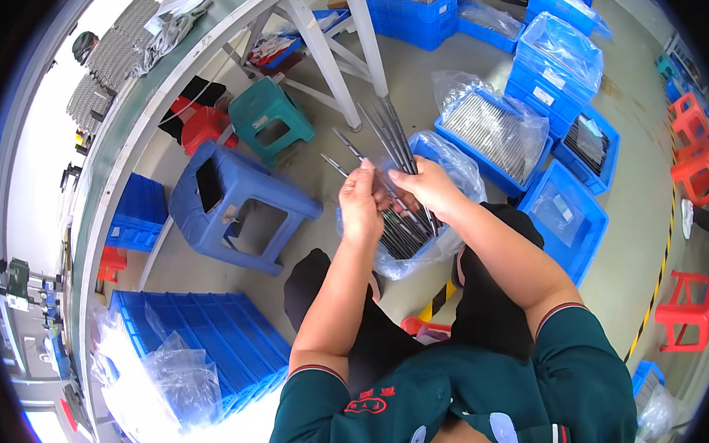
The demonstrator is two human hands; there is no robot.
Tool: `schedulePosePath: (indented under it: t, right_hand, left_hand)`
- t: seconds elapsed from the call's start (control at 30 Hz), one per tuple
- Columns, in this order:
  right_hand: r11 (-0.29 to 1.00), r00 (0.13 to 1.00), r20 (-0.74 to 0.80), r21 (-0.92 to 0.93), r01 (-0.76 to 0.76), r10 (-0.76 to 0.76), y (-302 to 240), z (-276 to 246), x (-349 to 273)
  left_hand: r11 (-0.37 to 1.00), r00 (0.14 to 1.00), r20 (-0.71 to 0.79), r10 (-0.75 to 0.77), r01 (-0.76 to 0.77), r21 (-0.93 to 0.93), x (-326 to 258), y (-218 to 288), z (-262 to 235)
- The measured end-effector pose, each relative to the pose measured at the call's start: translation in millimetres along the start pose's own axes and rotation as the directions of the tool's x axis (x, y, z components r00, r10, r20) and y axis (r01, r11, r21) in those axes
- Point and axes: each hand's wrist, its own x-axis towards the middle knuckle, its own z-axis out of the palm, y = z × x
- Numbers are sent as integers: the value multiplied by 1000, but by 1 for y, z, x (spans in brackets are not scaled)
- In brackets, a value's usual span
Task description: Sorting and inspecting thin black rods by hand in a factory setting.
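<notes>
My right hand (pixel 428 187) is closed around a bundle of long, thin dark metal rods (pixel 393 134), which slants up and away to the left. Close beside it, my left hand (pixel 358 204) pinches a couple of similar rods (pixel 347 145), their ends sticking out past the fingers. Both hands are above a bin lined with clear plastic (pixel 461 172), between my knees. More dark rods (pixel 402 238) lie packed inside that bin, partly hidden by my hands and wrists. The left fingertips are near the bundle; whether they touch it I cannot tell.
A blue stool (pixel 240 190) bearing a flat black object (pixel 209 185) stands left, with a green stool (pixel 269 114) behind it. A long workbench (pixel 149 90) runs along the left. Blue crates (pixel 537 103), one with light rods (pixel 491 136), and an open crate (pixel 585 258) are at right.
</notes>
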Motion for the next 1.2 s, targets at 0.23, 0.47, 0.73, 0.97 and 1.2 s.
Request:
schedulePosePath:
  t: [0.23,0.47,0.73,0.97,1.2]
  right_hand:
    - [967,998,58,253,-13,-2,-9,-23,11]
    - [966,994,-89,246,81,-61,-11,-39,34]
    - [899,955,-283,391,196,-85,-27,-103,49]
    - [999,999,-25,-25,29,-29,5,-20,22]
    - [944,993,13,-310,115,-116,10,-9,24]
  left_hand:
    - [952,946,150,-286,264,156,-12,7,3]
    - [831,801,301,-517,385,403,-25,3,4]
    - [849,741,417,-527,475,231,-30,21,-12]
    - [853,725,467,-506,501,146,-16,10,-3]
    - [846,773,361,-521,523,100,-12,8,-18]
